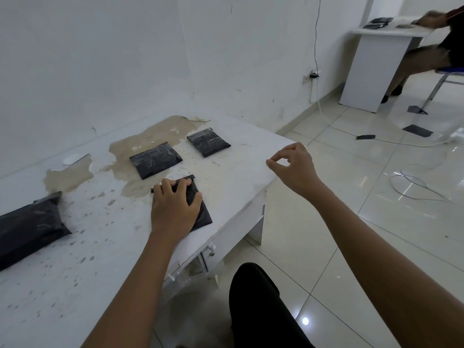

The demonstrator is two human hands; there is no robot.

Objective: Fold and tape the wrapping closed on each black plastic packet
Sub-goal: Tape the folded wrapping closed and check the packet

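Packet (200, 209) under flat left hand (173, 207)

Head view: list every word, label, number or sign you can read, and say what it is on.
No text can be read.
Packet, middle of the table: pale marks on the wrapping, too blurred to read.
Far packet: faint marks, too blurred to read.
Packet under the left hand: no print shows.
Packet at the left edge: no print shows.
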